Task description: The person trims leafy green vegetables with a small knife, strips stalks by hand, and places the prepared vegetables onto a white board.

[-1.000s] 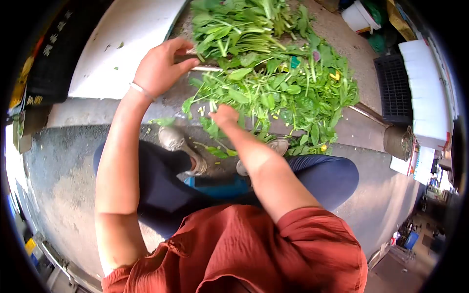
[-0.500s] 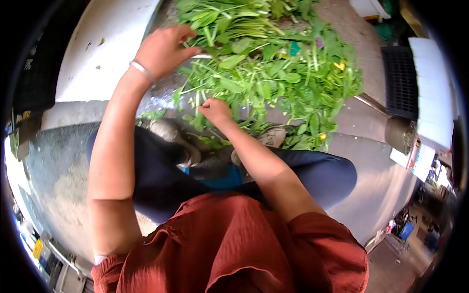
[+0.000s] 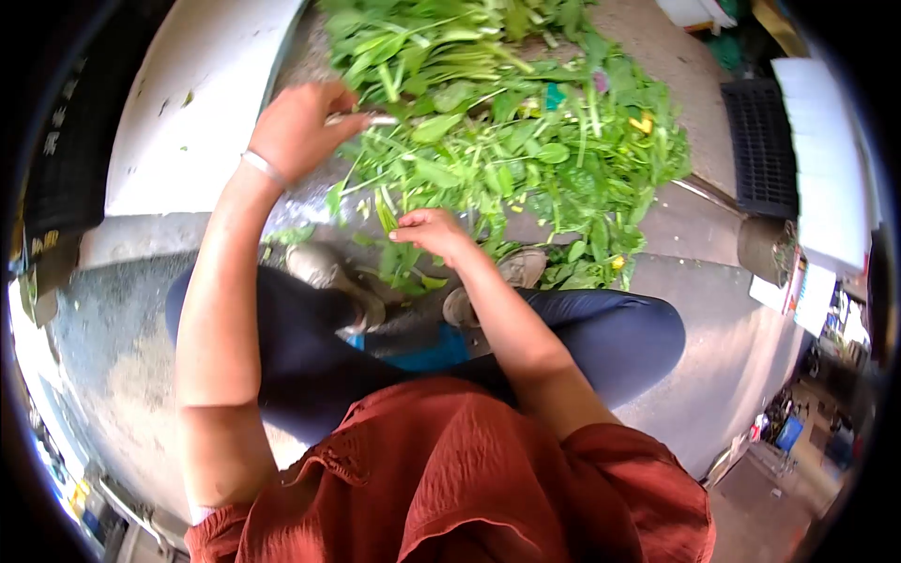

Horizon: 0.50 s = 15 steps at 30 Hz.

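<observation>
Loose leafy greens [image 3: 563, 178] lie in a wide heap in front of me. My right hand [image 3: 434, 233] is at the near left side of the heap, its fingers closed on a green leafy stalk [image 3: 385, 214]. Beyond and to the left, my left hand [image 3: 305, 129], with a bracelet at the wrist, is closed around a thin pale stick-like thing [image 3: 380, 120] that pokes out between thumb and fingers. Its kind is unclear. Past that hand lies a bundle of greens [image 3: 460, 61] with its stalks side by side.
A white board or panel [image 3: 202, 103] with leaf scraps on it is at left. At right stand a black crate [image 3: 755, 145] and a white box [image 3: 821, 169]. My shoes [image 3: 324, 267] are close to the heap's near edge; a blue thing [image 3: 427, 349] shows beneath me.
My left hand has come slightly nearer and its fingers have closed on the pale thing. My right hand has shifted slightly right and nearer, with the stalk now showing more clearly.
</observation>
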Available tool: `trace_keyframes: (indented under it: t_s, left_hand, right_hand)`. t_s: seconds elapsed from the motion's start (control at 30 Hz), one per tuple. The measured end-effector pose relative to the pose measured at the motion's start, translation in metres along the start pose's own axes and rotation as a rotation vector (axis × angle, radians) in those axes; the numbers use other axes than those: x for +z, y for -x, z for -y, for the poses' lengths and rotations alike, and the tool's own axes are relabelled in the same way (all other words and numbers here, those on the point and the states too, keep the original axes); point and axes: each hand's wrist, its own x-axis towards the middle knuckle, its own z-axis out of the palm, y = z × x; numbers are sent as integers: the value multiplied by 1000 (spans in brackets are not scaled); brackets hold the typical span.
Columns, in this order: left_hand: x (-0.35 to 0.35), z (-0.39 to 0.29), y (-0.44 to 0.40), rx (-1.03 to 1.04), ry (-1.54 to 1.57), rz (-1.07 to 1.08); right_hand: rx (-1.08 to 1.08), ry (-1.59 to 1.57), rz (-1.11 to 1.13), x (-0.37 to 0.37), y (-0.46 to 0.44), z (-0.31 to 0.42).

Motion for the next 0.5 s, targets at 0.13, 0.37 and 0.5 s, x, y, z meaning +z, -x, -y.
trace_keyframes:
  t_s: [0.13,0.37,0.5]
  left_hand:
    - [14,-11,11,-175,235,261]
    - [24,-45,14,-325,1000,267]
    - [29,-30,12,-274,948,227]
  right_hand:
    - [-288,-271,-241,-15,53,58]
    - [-416,-6,-165,-54,72,124]
    - [-197,439,-1302,-181,20,100]
